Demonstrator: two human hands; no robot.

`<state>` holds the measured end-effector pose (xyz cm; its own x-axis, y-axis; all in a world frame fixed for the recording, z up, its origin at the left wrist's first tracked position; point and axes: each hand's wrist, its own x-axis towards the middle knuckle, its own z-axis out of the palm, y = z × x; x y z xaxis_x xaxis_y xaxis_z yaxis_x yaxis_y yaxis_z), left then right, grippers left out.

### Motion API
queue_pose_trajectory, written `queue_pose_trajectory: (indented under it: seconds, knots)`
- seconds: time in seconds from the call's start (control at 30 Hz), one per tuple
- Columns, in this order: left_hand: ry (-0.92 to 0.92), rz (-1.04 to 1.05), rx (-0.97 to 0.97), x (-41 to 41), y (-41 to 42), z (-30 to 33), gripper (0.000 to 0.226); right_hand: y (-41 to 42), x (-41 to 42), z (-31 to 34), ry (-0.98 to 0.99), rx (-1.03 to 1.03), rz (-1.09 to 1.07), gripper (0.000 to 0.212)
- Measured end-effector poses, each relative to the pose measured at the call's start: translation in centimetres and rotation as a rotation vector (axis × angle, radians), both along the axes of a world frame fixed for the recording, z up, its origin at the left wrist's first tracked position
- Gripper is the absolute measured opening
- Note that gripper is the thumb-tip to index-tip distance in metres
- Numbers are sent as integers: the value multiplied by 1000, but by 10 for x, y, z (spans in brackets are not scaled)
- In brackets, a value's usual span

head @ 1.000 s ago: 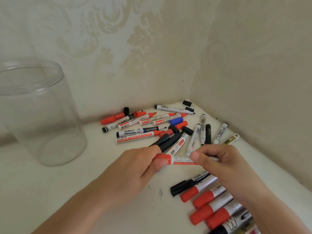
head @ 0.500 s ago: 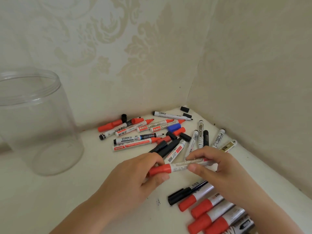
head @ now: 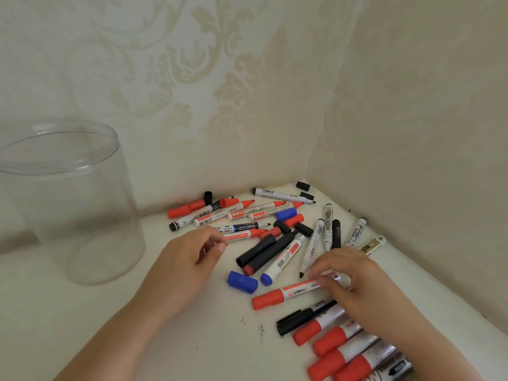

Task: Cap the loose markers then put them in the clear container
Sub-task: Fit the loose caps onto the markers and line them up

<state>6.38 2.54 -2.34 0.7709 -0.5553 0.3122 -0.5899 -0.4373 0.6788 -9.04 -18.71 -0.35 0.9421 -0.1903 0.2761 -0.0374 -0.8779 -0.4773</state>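
My right hand (head: pixel 354 279) grips the white barrel of a capped red marker (head: pixel 283 295), which lies low over the table beside a row of capped markers (head: pixel 332 339). My left hand (head: pixel 187 259) holds nothing. Its loosely curled fingertips are at the end of an uncapped red marker (head: pixel 244 234) in the loose pile. A loose blue cap (head: pixel 242 281) lies next to an uncapped blue marker (head: pixel 283 258). The clear container (head: pixel 82 215) stands upright at the left, with no markers in it.
Several uncapped markers and loose black and red caps (head: pixel 303 185) are scattered in the corner where the two papered walls (head: pixel 310 160) meet. The white tabletop (head: pixel 192 339) carries a few dark specks in front of the hands.
My left hand let go of the red marker's cap end and moved up and left to the pile. My right hand lowered the capped marker toward the capped row.
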Motion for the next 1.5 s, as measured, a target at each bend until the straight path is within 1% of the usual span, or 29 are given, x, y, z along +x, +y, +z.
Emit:
queue_pose_trajectory:
  seconds: [0.1,0.23,0.33,0.4,0.47,0.53,0.67,0.77,0.9,1.0,1.07,1.17,1.23,1.3,1.37,1.43,1.47,1.5]
  knots:
    - [18,-69,44,-4,-1,1,8,8,-1,5,38,-5,3,24]
    - [-2,-221,166,-10,-5,1,17,16,0,3,180,-83,91,20]
    - [-29,-297,174,-11,-7,-2,23,18,0,7,233,-57,113,20]
    - [-35,-321,212,-11,-8,-4,25,19,-3,10,277,-54,125,21]
    - [-12,-330,222,-12,-8,-5,23,20,-5,14,308,-44,135,22]
    - [-15,-321,215,-11,-7,-5,20,19,-6,18,293,-42,123,21]
    - [-18,-257,128,-10,-8,1,19,17,-5,13,132,-61,28,24]
    - [78,-199,-6,-14,-10,6,16,25,5,3,42,-175,50,31]
    - [278,-133,-191,-17,-11,8,15,38,25,0,59,-332,67,50]
    - [421,-88,-341,-17,-12,10,23,49,32,3,126,-370,85,55]
    - [474,-63,-390,-18,-12,14,27,55,33,3,168,-441,123,54]
    - [498,-69,-414,-18,-11,18,37,57,29,2,162,-511,189,41]
    - [527,-62,-421,-18,-11,18,39,60,28,2,160,-577,242,32]
    - [573,-41,-441,-18,-12,18,37,60,27,3,164,-630,284,29]
    - [600,-33,-466,-17,-11,19,34,56,24,5,27,-593,242,31]
    - [604,-49,-489,-17,-9,20,29,45,16,7,-216,-489,172,34]
    - [606,-62,-494,-16,-9,20,27,42,10,11,-343,-354,101,37]
    - [607,-74,-491,-16,-8,21,24,40,4,17,-441,-143,2,37]
